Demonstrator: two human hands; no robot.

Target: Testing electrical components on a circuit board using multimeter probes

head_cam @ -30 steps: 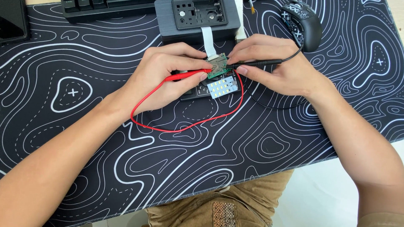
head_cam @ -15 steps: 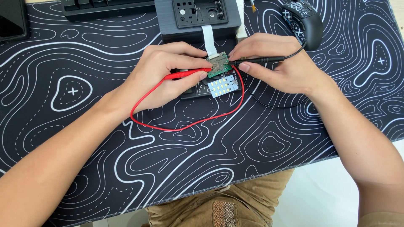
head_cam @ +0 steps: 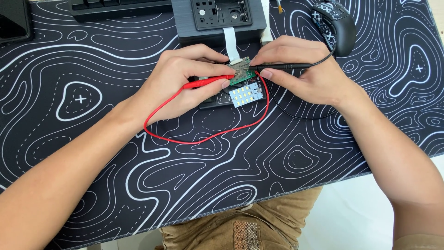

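My left hand (head_cam: 185,81) pinches a red test probe (head_cam: 208,82) whose tip touches a small green circuit board (head_cam: 241,74). My right hand (head_cam: 300,69) grips a black test probe (head_cam: 280,67), its tip on the same board from the right. Just below the board lies a small white LED panel (head_cam: 246,96) on a dark base. A white flat ribbon cable (head_cam: 230,44) runs from the board up to a dark grey box (head_cam: 219,18). A red lead (head_cam: 203,136) loops toward me across the mat; a black lead (head_cam: 296,113) curves under my right wrist.
A black desk mat with white contour lines (head_cam: 92,139) covers the table. A black mouse with white markings (head_cam: 335,23) lies at the upper right, a keyboard (head_cam: 115,7) at the top, a dark device (head_cam: 14,23) at the top left. The mat's front edge is by my lap.
Both hands and the two probes stay on the green board, with only tiny shifts of the fingers.
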